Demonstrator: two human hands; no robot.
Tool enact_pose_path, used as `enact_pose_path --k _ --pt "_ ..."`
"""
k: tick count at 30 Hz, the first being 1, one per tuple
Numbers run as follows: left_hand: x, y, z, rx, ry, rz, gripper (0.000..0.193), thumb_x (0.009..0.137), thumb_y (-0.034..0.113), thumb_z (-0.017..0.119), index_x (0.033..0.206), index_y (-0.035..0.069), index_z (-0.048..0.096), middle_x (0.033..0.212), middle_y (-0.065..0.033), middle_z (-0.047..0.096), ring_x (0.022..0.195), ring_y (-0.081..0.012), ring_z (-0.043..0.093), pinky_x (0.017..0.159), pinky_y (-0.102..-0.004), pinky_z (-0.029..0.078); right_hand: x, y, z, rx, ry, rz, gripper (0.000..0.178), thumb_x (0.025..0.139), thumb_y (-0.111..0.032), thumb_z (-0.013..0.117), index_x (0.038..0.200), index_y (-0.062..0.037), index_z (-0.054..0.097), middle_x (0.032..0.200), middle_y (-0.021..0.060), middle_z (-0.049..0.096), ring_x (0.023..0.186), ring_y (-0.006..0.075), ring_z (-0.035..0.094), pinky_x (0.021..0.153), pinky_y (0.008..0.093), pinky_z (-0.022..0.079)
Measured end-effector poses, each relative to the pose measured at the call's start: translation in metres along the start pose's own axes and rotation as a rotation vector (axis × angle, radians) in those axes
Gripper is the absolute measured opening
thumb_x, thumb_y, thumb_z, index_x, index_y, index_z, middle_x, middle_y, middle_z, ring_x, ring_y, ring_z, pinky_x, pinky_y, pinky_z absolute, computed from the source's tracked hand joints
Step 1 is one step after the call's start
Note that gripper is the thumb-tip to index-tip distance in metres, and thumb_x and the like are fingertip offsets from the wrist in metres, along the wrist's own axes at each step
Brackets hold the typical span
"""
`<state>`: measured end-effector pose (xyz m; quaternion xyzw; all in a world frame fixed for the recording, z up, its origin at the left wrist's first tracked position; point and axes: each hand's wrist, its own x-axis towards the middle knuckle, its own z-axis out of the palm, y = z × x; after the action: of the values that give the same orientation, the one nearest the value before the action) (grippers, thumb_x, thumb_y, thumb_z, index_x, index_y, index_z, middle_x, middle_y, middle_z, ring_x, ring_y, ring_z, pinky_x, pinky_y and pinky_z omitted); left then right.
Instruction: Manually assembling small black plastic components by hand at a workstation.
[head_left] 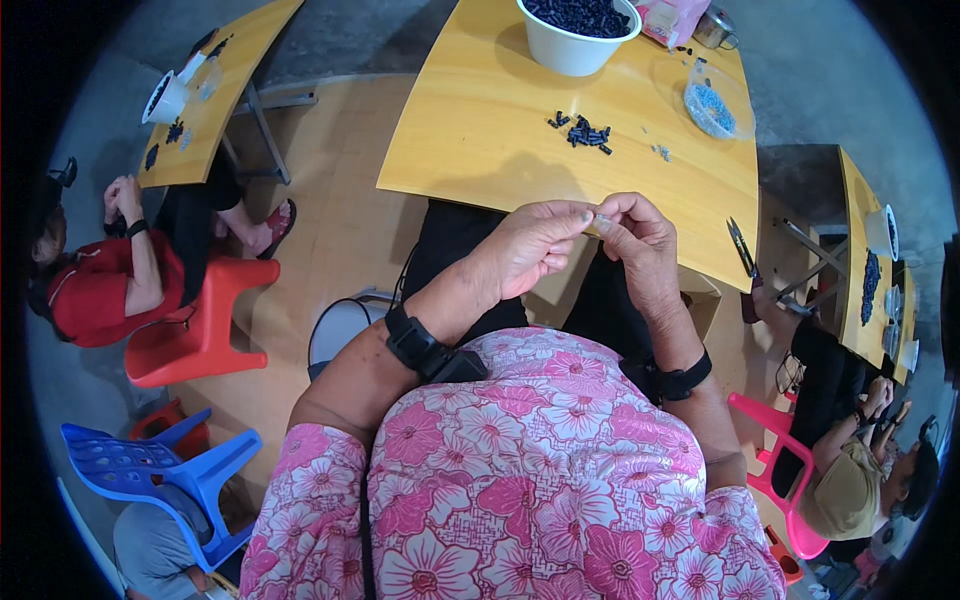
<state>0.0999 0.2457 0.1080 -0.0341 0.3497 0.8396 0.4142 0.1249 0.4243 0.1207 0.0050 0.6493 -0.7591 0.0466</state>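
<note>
My left hand [532, 245] and my right hand [643, 243] meet in front of me at the near edge of the yellow table [460, 130]. Thumb and forefinger of each are pinched together, and the fingertips almost touch. Whatever they hold is too small to make out. Beyond them lies a loose pile of small black cylinder-shaped pieces [588, 135]. A few tiny pale bits [661, 152] are scattered to its right. Farther back stands a white bowl [570, 52] heaped with the same kind of black pieces [580, 15].
A clear round tub [738, 122] holds light blue bits [712, 108]. Black-handled snips [741, 247] lie at the table's right edge, and a glass jar [714, 28] stands behind. People sit at side tables, near a red stool [205, 320], blue chair [150, 465] and pink chair [780, 470].
</note>
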Motion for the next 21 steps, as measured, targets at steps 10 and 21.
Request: enact_pose_path --k 10,21 --pt "0.0003 -0.0014 -0.0003 0.021 -0.033 -0.013 0.013 0.098 0.018 0.059 0.107 0.009 0.063 0.074 0.0089 0.045 0.058 -0.0010 0.037 0.048 -0.0155 0.030 -0.0006 -0.0054 -0.0055 0.023 -0.063 0.051 0.006 0.087 -0.004 0.069 0.091 -0.0086 0.066 0.081 -0.0066 0.059 0.071 0.0030 0.050 0.063 0.0191 0.040" --pt "0.0036 -0.0007 -0.0048 -0.028 -0.104 -0.005 0.019 0.097 0.015 0.060 0.114 0.007 0.062 0.079 0.0074 0.050 0.060 -0.0008 0.039 0.049 -0.0148 0.031 0.0011 -0.0051 -0.0072 -0.173 -0.031 -0.183 0.012 0.080 0.005 0.071 0.087 -0.0043 0.069 0.085 -0.0008 0.060 0.080 0.0072 0.055 0.073 0.0222 0.043"
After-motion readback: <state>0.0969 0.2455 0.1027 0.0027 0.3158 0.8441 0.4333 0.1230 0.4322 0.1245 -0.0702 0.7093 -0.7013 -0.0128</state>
